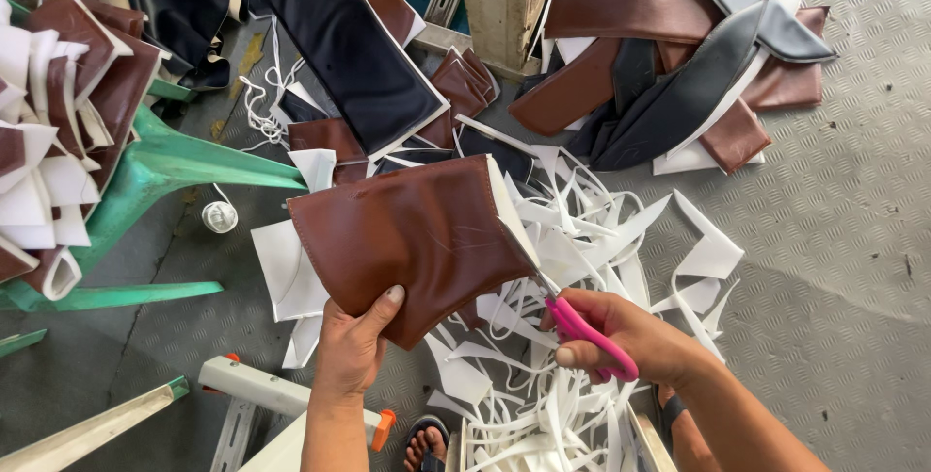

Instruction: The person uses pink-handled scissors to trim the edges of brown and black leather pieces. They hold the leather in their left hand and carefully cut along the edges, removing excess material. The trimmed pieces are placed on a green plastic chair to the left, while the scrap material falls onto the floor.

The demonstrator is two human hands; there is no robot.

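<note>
The left hand (351, 351) has its grip clenched on the brown leather piece (412, 239), held above the floor; the right hand (630, 336) grasps pink-handled scissors (582, 326) at its white-backed edge, over white scraps (582, 239).

No packages, labels, signs or screens visible anywhere in view.
</note>
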